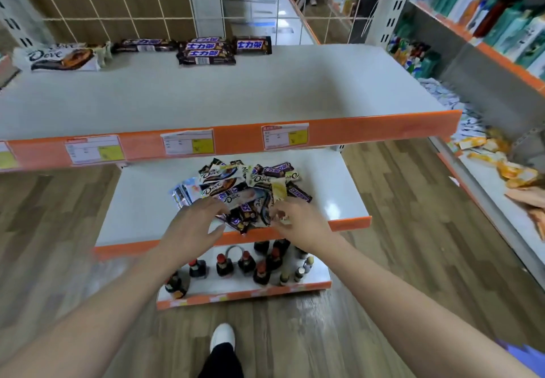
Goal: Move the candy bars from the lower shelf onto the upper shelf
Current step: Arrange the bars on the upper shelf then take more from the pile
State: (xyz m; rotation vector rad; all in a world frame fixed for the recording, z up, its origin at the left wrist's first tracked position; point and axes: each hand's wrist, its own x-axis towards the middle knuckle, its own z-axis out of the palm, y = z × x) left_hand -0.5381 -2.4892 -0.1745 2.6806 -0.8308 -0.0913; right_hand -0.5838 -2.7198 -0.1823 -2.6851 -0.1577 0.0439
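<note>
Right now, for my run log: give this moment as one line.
left hand: reaching pile | right hand: touching pile | candy pile: lower shelf | upper shelf: some bars

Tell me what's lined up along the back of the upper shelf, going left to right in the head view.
Dove bar → single dark Snickers bar → stack of Snickers bars → last Snickers bar, beside the stack.
</note>
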